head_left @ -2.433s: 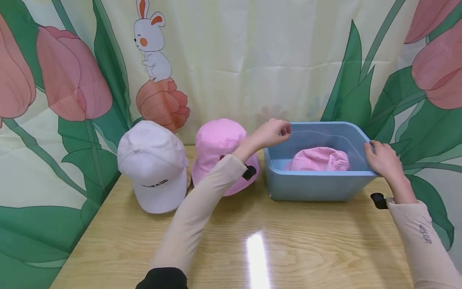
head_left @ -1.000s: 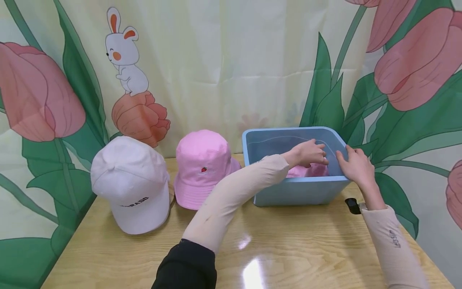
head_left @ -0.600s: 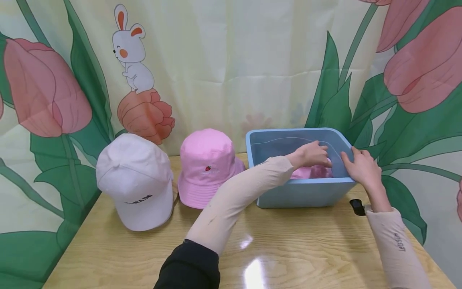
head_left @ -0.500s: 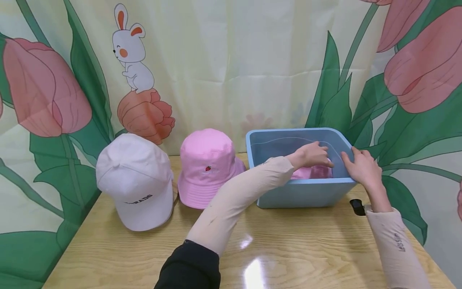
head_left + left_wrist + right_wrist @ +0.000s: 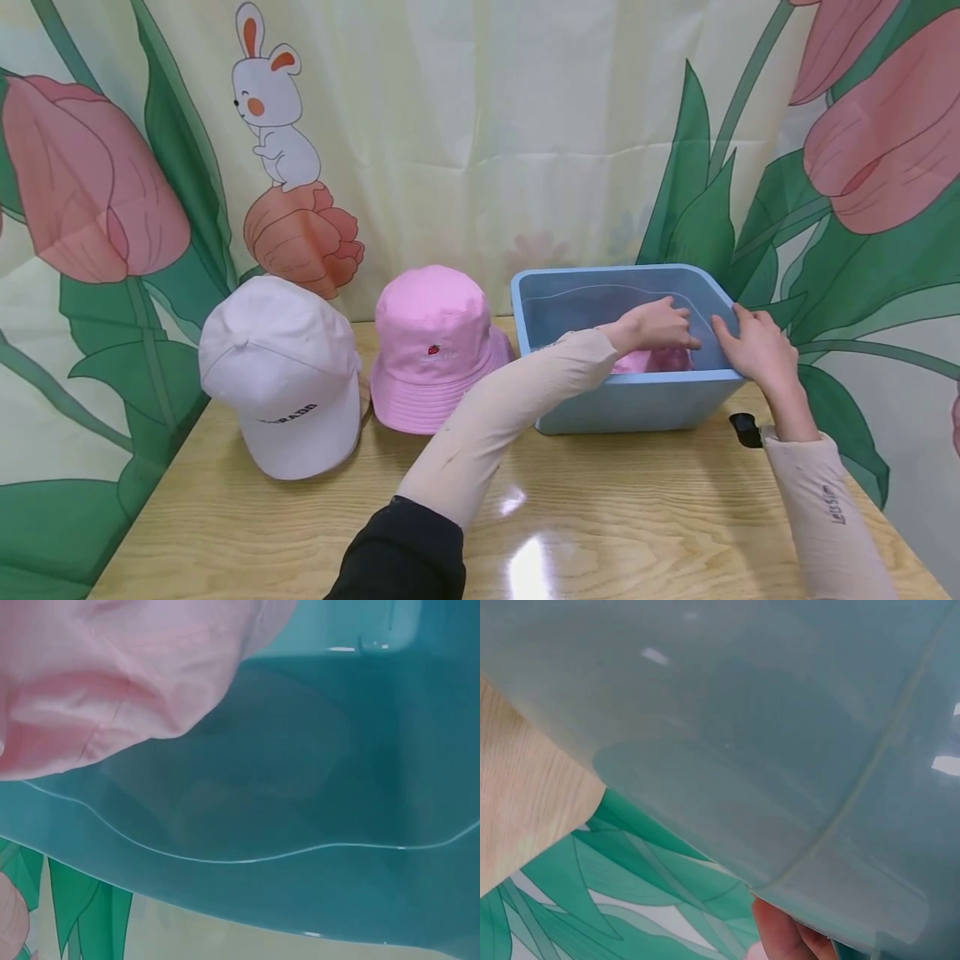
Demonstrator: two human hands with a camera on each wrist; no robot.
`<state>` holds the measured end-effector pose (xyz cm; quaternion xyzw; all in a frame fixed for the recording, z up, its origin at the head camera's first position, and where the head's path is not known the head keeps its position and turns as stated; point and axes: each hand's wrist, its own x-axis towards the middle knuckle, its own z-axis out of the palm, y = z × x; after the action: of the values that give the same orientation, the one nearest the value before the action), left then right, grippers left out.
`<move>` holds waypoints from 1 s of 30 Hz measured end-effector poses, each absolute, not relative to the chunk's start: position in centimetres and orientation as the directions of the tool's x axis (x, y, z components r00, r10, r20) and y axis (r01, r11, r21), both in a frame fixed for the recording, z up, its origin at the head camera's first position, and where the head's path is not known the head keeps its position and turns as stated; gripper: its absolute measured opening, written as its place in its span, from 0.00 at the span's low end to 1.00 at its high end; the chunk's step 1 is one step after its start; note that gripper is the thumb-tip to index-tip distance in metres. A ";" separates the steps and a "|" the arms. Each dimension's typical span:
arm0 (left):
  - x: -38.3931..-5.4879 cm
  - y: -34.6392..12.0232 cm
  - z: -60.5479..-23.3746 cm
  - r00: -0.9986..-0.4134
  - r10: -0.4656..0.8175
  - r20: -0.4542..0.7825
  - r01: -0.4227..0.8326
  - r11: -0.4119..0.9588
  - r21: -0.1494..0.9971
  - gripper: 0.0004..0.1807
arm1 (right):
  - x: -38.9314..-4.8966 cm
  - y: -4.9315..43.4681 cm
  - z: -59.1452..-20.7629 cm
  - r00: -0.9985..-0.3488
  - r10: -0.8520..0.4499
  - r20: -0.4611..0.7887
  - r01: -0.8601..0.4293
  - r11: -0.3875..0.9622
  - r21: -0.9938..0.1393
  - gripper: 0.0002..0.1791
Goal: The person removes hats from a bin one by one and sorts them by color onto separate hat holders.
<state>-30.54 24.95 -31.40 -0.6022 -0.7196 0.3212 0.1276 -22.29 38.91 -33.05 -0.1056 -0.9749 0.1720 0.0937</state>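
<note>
Judging by the loose folds and stitched seams in the left wrist view, we take the pink cloth (image 5: 112, 682) for a soft, light hat that should give under a squeeze and come to no harm. It lies inside the blue bin (image 5: 637, 408), partly hidden by the front wall. We would pinch a fold of it, since such fabric should not slip much. The bin looks like smooth, fairly stiff plastic, perhaps a little slick, so steadying it by the rim seems wise.

Our right hand (image 5: 761, 346) does that, gripping the rim at the bin's right end, thumb toward the inner side. Our left hand (image 5: 654, 325) reaches over the cloth with bent fingers, but the contact is hidden, so we cannot tell whether they hold it.

Compared with the earliest frame, the left hand has gone from above the bin's left end to down inside it and now covers part of the cloth. The right hand stays at the rim. On the tabletop (image 5: 600, 508), the white baseball cap (image 5: 285, 367) and pink bucket hat (image 5: 431, 325) keep their places. Against the latest earlier frame, we see almost no change.
</note>
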 end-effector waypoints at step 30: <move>-29.6 19.2 -22.9 -0.324 0.945 0.041 0.784 0.293 -0.547 0.22 | -22.7 38.9 -32.7 -0.964 0.244 0.104 0.191 0.911 -0.365 0.40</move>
<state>-29.61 19.23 -22.86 -0.5522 -0.7830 0.2209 0.1822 -22.66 38.94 -32.68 -0.1116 -0.9748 0.1787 0.0737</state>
